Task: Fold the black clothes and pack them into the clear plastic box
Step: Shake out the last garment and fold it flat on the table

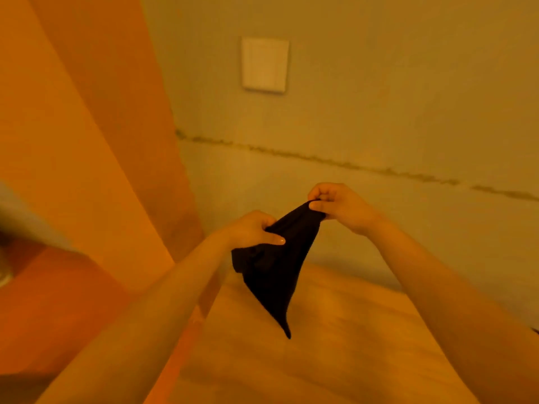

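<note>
A small black garment (274, 269) hangs in the air above a wooden table (335, 345), tapering to a point at its lower end. My left hand (253, 228) pinches its upper left edge between thumb and fingers. My right hand (338, 207) pinches its top right corner, a little higher than the left. The cloth is stretched between both hands. No clear plastic box is in view.
A pale wall (379, 112) with a white switch plate (264, 64) stands behind the table. An orange curtain (87, 126) hangs at the left. A reddish surface (52, 301) lies low on the left beside the table.
</note>
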`<action>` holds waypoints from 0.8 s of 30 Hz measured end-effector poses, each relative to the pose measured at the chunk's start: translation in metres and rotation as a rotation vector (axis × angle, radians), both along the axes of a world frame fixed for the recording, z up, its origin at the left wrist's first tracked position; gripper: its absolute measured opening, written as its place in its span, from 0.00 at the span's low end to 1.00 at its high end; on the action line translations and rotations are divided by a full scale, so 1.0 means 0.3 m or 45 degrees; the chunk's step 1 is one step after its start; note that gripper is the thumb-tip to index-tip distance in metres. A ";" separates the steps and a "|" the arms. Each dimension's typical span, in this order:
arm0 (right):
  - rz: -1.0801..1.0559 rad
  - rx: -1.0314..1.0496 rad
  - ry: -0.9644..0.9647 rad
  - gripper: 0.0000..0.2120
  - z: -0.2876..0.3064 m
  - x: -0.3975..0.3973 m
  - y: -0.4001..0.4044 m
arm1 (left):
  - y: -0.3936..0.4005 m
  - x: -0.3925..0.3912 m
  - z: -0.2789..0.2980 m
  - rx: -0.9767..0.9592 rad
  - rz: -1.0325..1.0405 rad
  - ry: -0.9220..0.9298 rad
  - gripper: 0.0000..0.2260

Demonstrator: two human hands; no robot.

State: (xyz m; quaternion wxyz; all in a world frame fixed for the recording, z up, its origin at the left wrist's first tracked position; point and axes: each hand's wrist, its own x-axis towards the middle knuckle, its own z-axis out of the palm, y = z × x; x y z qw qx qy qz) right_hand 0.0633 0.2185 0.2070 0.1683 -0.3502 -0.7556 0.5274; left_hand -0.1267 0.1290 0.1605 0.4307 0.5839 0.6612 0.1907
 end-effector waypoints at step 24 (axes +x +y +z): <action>-0.851 0.743 0.257 0.10 0.992 0.765 0.080 | 0.137 0.204 1.006 0.887 0.202 0.118 0.12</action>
